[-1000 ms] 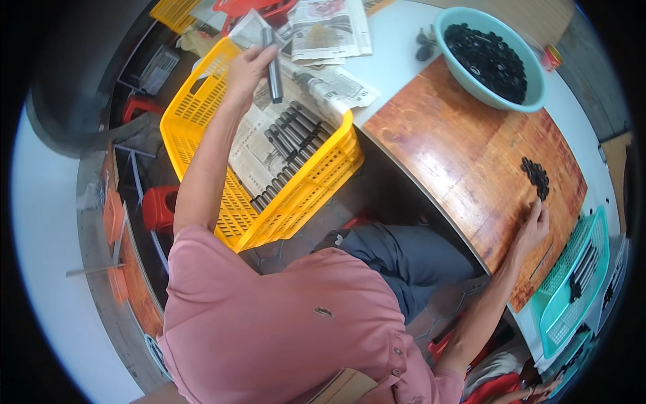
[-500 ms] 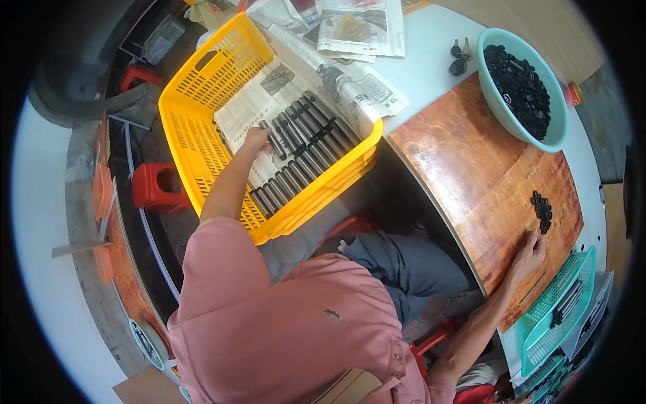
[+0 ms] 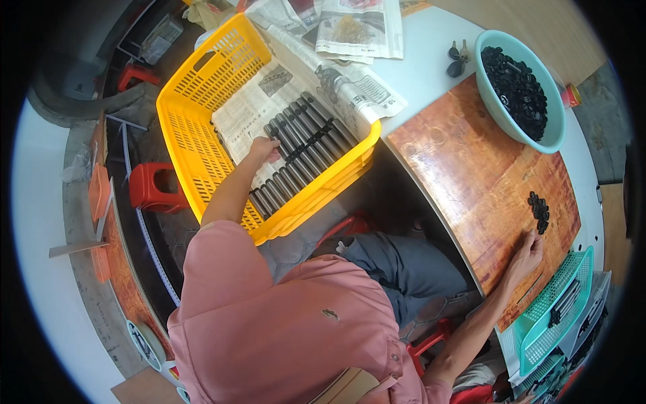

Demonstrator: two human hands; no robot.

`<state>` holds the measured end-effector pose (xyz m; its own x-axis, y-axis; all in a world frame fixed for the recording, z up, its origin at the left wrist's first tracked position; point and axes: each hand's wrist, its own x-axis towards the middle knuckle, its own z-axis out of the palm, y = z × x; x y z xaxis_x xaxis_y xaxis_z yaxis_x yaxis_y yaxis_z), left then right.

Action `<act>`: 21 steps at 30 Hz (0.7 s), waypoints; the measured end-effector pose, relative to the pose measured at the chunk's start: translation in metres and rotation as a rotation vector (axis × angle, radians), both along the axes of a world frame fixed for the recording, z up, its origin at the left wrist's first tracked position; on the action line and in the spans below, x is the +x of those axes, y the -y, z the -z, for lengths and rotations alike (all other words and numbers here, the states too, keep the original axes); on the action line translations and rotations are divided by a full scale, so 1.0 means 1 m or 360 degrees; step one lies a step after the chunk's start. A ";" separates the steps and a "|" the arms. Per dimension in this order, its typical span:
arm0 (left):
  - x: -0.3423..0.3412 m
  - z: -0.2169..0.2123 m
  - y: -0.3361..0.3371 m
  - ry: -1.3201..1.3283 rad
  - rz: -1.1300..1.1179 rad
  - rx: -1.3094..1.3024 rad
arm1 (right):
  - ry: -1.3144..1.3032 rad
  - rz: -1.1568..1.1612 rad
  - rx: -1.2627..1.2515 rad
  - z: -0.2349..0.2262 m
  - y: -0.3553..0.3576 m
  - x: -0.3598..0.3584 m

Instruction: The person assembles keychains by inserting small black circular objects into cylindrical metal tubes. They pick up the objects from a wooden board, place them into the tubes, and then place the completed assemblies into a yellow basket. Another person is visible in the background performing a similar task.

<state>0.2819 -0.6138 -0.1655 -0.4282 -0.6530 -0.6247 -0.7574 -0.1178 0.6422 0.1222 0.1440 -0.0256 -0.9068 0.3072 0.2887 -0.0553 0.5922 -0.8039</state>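
Moved: the left hand (image 3: pixel 261 149) has come down from holding 1 dark rod up in the air and now sits in the yellow crate (image 3: pixel 195 145); the right hand (image 3: pixel 527 254) has barely shifted on the counter (image 3: pixel 471 182).
Right hand: near edge of the wooden counter, fingers curled down on the board, just short of the small pile of black caps (image 3: pixel 538 211); whether its grip holds a cap, cannot tell.
Teal basket: (image 3: pixel 548 316) just beyond the right hand at the counter's edge, dark rods lying inside.
Left hand: arm stretched out, fingers resting on the rods (image 3: pixel 306 145); grip looks loose and flat on them, nothing lifted.
Rods: dark, lying side by side in a row on the newspaper (image 3: pixel 249 111) that lines the yellow crate.
Red stool: (image 3: pixel 151 185) on the floor beside the crate.
Far counter: teal bowl (image 3: pixel 498 101) full of black caps, well apart from both hands; more newspaper sheets (image 3: pixel 356 27) spread beyond the crate.
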 end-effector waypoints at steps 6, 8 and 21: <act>0.000 -0.012 -0.019 0.0105 -0.0008 0.0011 | -0.0009 -0.0011 -0.0038 -0.003 0.003 0.001; 0.002 -0.010 -0.021 0.0067 -0.0028 0.0021 | -0.0032 -0.0001 -0.0048 -0.002 0.005 0.000; 0.002 -0.015 -0.018 0.0213 0.0184 0.0051 | 0.0015 -0.0004 -0.0099 -0.002 0.004 0.001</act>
<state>0.2842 -0.5961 -0.1503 -0.4109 -0.5830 -0.7009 -0.8457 -0.0435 0.5319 0.1236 0.1401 -0.0233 -0.9102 0.3221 0.2605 -0.0488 0.5410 -0.8396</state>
